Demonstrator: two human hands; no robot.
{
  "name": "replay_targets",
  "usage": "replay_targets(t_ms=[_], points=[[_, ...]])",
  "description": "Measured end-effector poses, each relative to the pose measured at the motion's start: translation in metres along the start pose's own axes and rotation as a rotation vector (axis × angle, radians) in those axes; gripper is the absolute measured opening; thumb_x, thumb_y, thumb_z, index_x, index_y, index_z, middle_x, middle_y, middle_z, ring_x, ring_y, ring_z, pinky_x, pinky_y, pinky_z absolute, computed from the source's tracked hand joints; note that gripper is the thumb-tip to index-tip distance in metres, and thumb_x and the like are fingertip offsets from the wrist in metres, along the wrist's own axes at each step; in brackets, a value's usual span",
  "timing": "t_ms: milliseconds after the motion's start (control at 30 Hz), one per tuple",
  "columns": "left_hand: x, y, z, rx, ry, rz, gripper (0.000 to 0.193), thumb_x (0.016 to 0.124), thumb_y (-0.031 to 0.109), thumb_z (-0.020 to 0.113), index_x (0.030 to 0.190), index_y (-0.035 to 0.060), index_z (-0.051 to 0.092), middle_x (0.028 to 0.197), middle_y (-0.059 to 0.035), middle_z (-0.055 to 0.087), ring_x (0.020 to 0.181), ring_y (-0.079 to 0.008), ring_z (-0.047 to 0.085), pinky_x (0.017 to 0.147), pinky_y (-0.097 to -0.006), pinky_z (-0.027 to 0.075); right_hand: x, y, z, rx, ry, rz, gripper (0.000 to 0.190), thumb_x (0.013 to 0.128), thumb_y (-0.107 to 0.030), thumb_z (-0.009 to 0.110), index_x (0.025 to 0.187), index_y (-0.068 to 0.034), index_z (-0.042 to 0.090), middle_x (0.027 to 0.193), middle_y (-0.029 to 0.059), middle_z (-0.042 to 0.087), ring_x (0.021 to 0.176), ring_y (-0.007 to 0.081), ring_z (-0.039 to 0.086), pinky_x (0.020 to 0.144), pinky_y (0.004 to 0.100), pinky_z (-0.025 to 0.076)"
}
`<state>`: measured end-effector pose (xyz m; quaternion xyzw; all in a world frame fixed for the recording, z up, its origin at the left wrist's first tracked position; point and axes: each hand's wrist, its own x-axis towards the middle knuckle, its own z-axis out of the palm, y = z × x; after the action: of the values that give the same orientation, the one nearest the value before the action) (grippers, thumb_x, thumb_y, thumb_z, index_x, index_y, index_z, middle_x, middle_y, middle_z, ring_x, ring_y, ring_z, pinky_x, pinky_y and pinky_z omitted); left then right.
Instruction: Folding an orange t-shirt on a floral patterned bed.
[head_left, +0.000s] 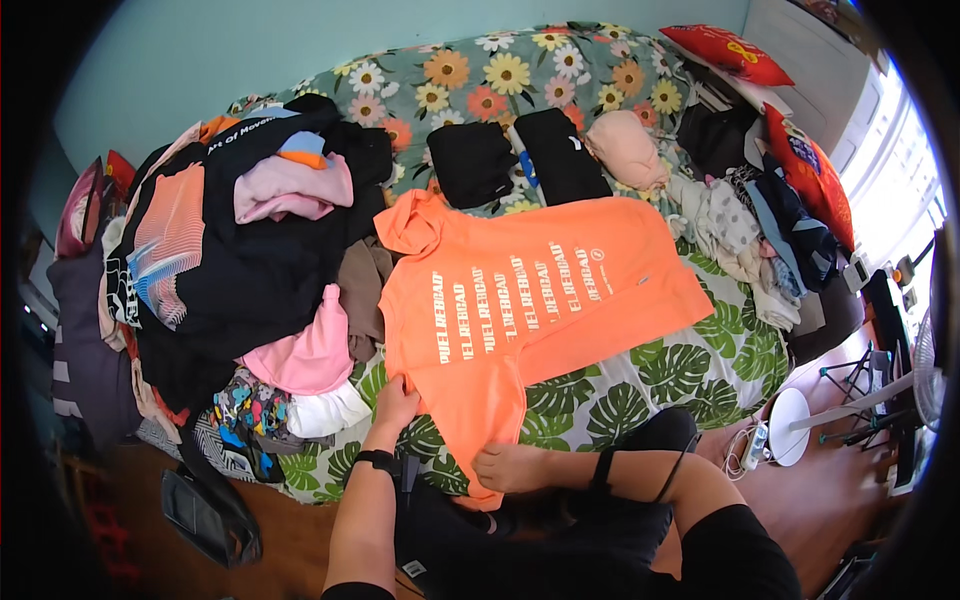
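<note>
An orange sweatshirt (607, 330) with rows of white lettering lies spread out before me, its gathered hood or collar end (411, 225) to the upper left. One side is folded inward, and a sleeve (480, 405) stretches down towards my lap. My left hand (397, 405) pinches the garment's edge near the shoulder. Lower down, my right hand (510, 466) grips the sleeve close to its cuff, with the fingers curled over the fabric. Behind the sweatshirt sit two folded black garments (471, 165) (561, 159) and a rolled peach garment (626, 148).
The clothes lie on a sofa or bed with a leaf-print cover (682, 367) and a floral back (487, 75). A heap of dark clothing (247, 262) rises at left, beside a pink garment (311, 349). More clothes (720, 217) lie right. A fan base (789, 427) and black bag (206, 514) occupy the floor.
</note>
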<state>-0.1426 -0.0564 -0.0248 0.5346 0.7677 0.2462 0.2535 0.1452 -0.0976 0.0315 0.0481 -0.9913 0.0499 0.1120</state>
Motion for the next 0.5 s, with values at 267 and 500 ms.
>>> replay_targets(t_ms=[267,500], points=[[0.013,-0.029,0.0,-0.064,-0.128,0.039,0.028,0.081,0.026,0.071,0.088,0.0,0.061,0.082,-0.02,0.067,0.077,-0.0348,0.066,0.069,-0.0407,0.051,0.015,0.107,-0.049,0.626,0.543,0.799,0.037,0.083,-0.002,0.059,0.12,-0.004,0.057,0.093,0.0173,0.066,0.085,0.0289,0.066,0.069,0.0422,0.052],[0.0,0.009,-0.003,0.045,-0.043,0.058,0.037,0.083,0.035,0.073,0.083,0.0006,0.059,0.071,-0.0174,0.063,0.067,-0.033,0.063,0.061,-0.0421,0.048,-0.062,0.253,-0.106,1.4,1.425,1.166,0.029,0.095,-0.009,0.052,0.122,0.002,0.054,0.109,0.0126,0.063,0.102,0.0197,0.062,0.086,0.0342,0.05]])
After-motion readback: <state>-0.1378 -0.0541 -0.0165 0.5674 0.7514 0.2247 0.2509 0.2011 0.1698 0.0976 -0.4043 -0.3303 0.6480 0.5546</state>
